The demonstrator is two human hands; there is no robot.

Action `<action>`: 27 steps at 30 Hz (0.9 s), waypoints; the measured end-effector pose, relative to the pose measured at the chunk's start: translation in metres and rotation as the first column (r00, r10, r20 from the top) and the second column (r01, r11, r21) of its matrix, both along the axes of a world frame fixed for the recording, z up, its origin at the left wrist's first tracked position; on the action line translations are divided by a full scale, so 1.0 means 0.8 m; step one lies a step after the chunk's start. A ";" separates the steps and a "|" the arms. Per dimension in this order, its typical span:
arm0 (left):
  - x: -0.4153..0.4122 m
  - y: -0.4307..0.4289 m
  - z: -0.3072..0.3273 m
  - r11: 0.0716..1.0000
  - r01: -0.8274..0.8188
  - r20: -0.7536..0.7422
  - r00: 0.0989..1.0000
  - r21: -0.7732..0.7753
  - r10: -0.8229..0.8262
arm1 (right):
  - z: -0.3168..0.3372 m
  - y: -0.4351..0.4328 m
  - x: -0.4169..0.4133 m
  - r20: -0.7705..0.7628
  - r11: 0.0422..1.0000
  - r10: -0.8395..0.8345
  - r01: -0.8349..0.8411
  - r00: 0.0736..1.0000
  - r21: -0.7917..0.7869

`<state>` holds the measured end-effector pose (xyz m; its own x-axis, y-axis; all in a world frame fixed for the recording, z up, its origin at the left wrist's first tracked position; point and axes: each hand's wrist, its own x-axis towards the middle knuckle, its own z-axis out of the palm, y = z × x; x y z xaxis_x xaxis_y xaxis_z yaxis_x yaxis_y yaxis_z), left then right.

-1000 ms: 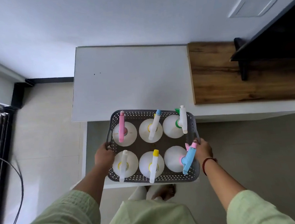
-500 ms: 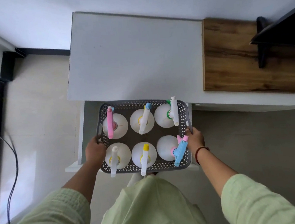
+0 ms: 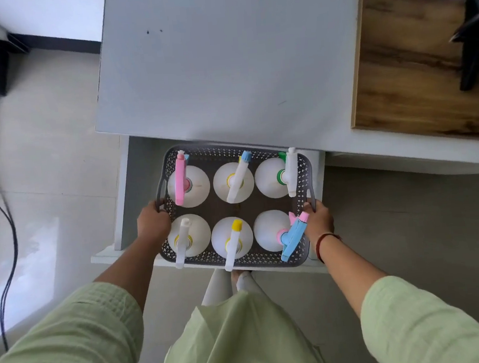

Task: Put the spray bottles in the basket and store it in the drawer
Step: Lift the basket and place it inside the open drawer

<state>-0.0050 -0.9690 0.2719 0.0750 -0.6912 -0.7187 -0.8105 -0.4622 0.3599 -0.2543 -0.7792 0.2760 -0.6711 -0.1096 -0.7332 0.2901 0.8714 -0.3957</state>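
Six spray bottles (image 3: 199,182) hide most of the basket (image 3: 268,258) floor; left hand (image 3: 153,225) and right hand (image 3: 318,222) each grip a handle.

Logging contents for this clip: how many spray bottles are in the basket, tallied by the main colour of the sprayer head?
Pink-headed bottle: 1
Blue-headed bottle: 1
White-headed bottles: 4
Total: 6

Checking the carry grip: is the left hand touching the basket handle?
Touching. The head view shows the left hand curling its fingers round the side handle of the basket.
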 end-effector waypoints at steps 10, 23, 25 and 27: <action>0.001 -0.016 -0.084 0.999 -0.012 0.021 1.000 0.042 0.011 | -0.080 -0.014 -0.004 0.007 0.999 0.015 -0.016 1.000 0.032; 0.003 -0.050 -0.196 0.996 -0.002 0.062 0.998 0.085 -0.003 | -0.194 -0.046 0.003 0.012 0.995 0.045 -0.046 0.999 0.084; 0.002 -0.058 -0.209 0.998 0.005 0.070 0.998 0.069 -0.010 | -0.209 -0.051 0.004 0.015 0.994 0.068 -0.069 0.998 0.080; -0.001 -0.061 -0.221 0.998 0.007 0.070 0.997 0.065 -0.011 | -0.220 -0.053 0.003 -0.006 0.992 0.093 -0.092 0.996 0.088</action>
<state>-0.0054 -1.0182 0.0949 0.1209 -0.6443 -0.7551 -0.8369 -0.4752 0.2715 -0.2521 -0.8215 0.1000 -0.6689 -0.1070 -0.7356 0.2032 0.9256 -0.3194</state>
